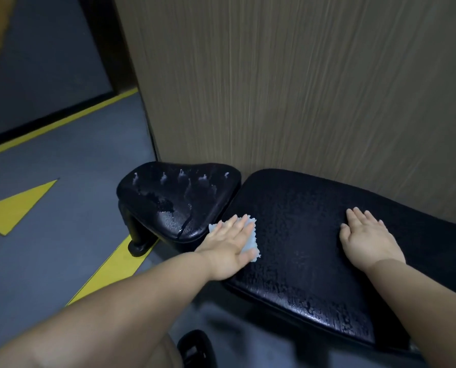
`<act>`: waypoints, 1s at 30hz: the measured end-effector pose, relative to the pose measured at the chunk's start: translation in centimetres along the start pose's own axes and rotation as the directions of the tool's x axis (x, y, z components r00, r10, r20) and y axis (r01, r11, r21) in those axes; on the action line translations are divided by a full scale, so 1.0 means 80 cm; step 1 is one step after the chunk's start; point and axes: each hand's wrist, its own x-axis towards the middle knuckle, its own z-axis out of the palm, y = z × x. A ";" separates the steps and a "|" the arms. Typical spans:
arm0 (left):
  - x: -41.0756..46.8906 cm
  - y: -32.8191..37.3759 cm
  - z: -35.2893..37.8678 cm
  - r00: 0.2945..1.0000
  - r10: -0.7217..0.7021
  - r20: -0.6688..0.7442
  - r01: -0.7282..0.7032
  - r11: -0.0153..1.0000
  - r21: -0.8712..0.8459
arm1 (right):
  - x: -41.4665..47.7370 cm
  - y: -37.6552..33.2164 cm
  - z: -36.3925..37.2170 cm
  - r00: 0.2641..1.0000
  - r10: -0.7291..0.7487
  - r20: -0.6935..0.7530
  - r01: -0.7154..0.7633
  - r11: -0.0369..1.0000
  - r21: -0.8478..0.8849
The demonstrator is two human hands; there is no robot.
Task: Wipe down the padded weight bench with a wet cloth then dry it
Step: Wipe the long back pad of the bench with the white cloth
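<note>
Two grips are working on the long black padded bench cushion (301,266), which is beaded wet. Left grip (229,245), fingers straight, is pressing a pale blue cloth (251,243) flat at the cushion's left end, likely for even wiping pressure. Right grip (367,235), fingers apart and empty, is lying flat, probably bracing. Beyond, the black triangular seat pad (179,203) is holding puddled water, not yet dried.

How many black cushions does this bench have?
2. A small triangular pad sits on the left, wet with droplets; a long pad lies right of it. The long one runs out of frame, so more may be hidden.
</note>
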 end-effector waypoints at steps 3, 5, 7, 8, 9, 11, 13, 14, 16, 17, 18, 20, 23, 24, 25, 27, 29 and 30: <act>-0.013 0.007 0.005 1.000 0.008 0.006 -0.008 1.000 0.018 | -0.003 -0.004 0.003 1.000 0.025 0.011 -0.025 1.000 0.003; -0.021 0.014 0.009 1.000 0.028 0.011 -0.029 0.999 0.042 | -0.004 -0.007 0.004 0.999 0.041 0.011 -0.041 0.999 0.007; -0.028 0.020 0.013 0.998 0.062 0.019 -0.063 0.995 0.075 | -0.006 -0.009 0.004 0.999 0.044 0.013 -0.044 0.999 0.005; -0.030 0.022 0.014 0.997 0.076 0.025 -0.078 0.993 0.090 | -0.007 -0.010 0.004 0.999 0.047 0.018 -0.047 0.999 0.003; -0.032 0.024 0.015 0.996 0.085 0.029 -0.088 0.991 0.101 | -0.008 -0.010 0.004 0.998 0.050 0.022 -0.050 0.999 0.002; -0.033 0.028 0.015 0.994 0.102 0.035 -0.106 0.987 0.117 | -0.009 -0.012 0.004 0.998 0.057 0.029 -0.057 0.998 -0.005; -0.034 0.036 0.017 0.990 0.134 0.035 -0.138 0.981 0.135 | -0.011 -0.016 0.005 0.998 0.061 0.025 -0.060 0.998 -0.021; -0.033 0.041 0.019 0.987 0.156 0.035 -0.160 0.976 0.150 | -0.013 -0.018 0.006 0.998 0.060 0.020 -0.059 0.998 -0.028; -0.030 0.052 0.021 0.978 0.204 0.037 -0.207 0.963 0.171 | -0.020 -0.021 0.009 0.999 0.053 0.014 -0.052 0.998 -0.034; -0.027 0.057 0.020 0.974 0.222 0.037 -0.225 0.960 0.169 | -0.023 -0.022 0.011 0.999 0.045 0.010 -0.045 0.998 -0.037; -0.022 0.062 0.019 0.972 0.233 0.040 -0.237 0.958 0.165 | -0.026 -0.023 0.012 0.999 0.039 0.006 -0.039 0.998 -0.039; -0.009 0.072 0.016 0.970 0.241 0.039 -0.244 0.956 0.161 | -0.029 -0.023 0.012 0.999 0.034 0.005 -0.034 0.999 -0.039; 0.005 0.086 0.012 0.976 0.219 0.011 -0.217 0.961 0.170 | -0.031 -0.023 0.013 0.999 0.033 0.008 -0.033 0.999 -0.017; 0.007 0.090 0.011 0.978 0.209 0.003 -0.207 0.963 0.171 | -0.032 -0.023 0.013 0.999 0.034 0.010 -0.034 0.999 -0.005; 0.008 0.092 0.011 0.978 0.210 -0.002 -0.207 0.963 0.170 | -0.032 -0.023 0.013 0.999 0.033 0.012 -0.033 0.999 0.006; 0.004 0.095 0.015 0.973 0.231 0.006 -0.229 0.960 0.159 | -0.032 -0.021 0.011 0.999 0.027 0.021 -0.028 0.999 0.031; -0.005 0.099 0.023 0.965 0.262 0.019 -0.262 0.956 0.134 | -0.032 -0.017 0.009 0.999 0.015 0.038 -0.018 0.997 0.081; -0.007 0.101 0.028 0.961 0.277 0.022 -0.278 0.953 0.118 | -0.033 -0.016 0.007 0.999 0.008 0.044 -0.013 0.992 0.123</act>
